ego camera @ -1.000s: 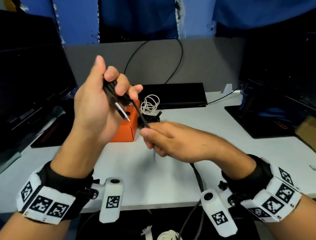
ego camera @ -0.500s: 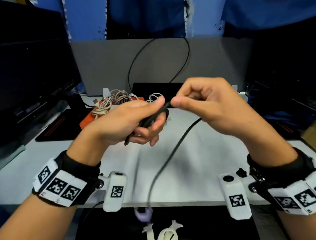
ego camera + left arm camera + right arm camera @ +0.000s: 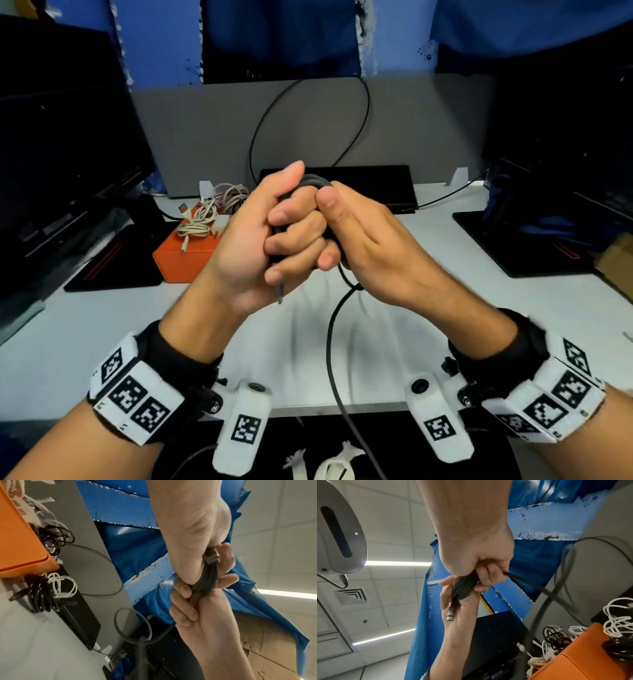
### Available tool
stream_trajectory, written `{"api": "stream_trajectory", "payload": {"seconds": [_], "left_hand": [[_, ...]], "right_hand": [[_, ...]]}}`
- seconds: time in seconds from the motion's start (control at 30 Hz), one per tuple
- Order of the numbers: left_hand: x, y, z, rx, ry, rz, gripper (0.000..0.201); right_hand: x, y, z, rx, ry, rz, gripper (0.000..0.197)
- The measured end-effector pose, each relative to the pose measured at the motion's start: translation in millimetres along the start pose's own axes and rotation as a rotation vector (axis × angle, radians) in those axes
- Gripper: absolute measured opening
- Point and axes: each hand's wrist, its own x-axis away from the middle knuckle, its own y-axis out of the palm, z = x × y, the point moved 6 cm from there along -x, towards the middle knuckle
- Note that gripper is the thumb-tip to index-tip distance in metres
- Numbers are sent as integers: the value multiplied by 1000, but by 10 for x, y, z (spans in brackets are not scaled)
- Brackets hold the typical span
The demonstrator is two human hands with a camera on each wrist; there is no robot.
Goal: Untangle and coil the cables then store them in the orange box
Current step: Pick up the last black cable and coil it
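From the head view, I had my left hand [image 3: 250, 246] curled tight round a bundle of black cable [image 3: 310, 181] above the tabletop [image 3: 479, 308], with my right hand [image 3: 373, 246] pressed against it, thumb and fingers pinching the same loops. The loose tail [image 3: 330, 346] hung down past the tabletop's front edge, and a plug [image 3: 280, 294] poked out below my left fingers. The orange box [image 3: 178, 257] sat to the left, pale cables [image 3: 202, 219] heaped on it. In the left wrist view, the bundle [image 3: 205, 582] looked soft and springy; I judged it should be held across all loops at once, or they would spring apart. In the right wrist view, my right fingers [image 3: 488, 577] were closed on the coil [image 3: 464, 588], its metal plug [image 3: 450, 616] lying light against the left palm.
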Motion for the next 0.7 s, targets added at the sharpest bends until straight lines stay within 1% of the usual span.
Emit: {"api": "stream_trajectory", "payload": {"seconds": [0.07, 0.13, 0.17, 0.23, 0.27, 0.3, 0.33, 0.37, 0.43, 0.47, 0.5, 0.57, 0.6, 0.67, 0.7], "left_hand": [[15, -26, 43, -131, -13, 150, 51], [41, -46, 112, -239, 7, 301, 44], [56, -52, 139, -256, 26, 365, 40], [69, -37, 151, -244, 67, 442, 35], [70, -24, 146, -240, 84, 447, 36], [72, -10, 140, -243, 94, 426, 37], [75, 4, 131, -250, 91, 378, 39], [80, 27, 123, -259, 75, 299, 41], [115, 85, 117, -263, 20, 101, 47], [140, 110, 122, -248, -6, 23, 49], [153, 129, 128, -216, -20, -27, 50], [156, 161, 122, -92, -7, -74, 51], [144, 183, 113, -1, 14, -92, 52], [109, 225, 120, 199, 80, -127, 54], [99, 218, 165, 283, 138, -128, 53]], "right_hand": [[-19, -27, 53, 55, 9, 35, 53], [-41, -67, 74, 70, 2, 62, 51], [-48, -103, 60, 110, -6, 94, 46], [-51, -171, 8, 225, -22, 158, 39], [-48, -193, -32, 262, -33, 177, 38], [-45, -210, -61, 279, -47, 184, 38], [-38, -227, -89, 282, -59, 181, 39], [-29, -235, -121, 275, -68, 165, 42], [-1, -230, -181, 250, -94, 99, 51], [12, -220, -216, 231, -113, 65, 52], [26, -210, -260, 209, -135, 40, 51], [22, -196, -306, 136, -158, 33, 45], [0, -198, -294, 94, -145, 44, 45], [-44, -217, -227, 29, -82, 74, 49], [-58, -231, -187, 28, -50, 82, 51]]}}
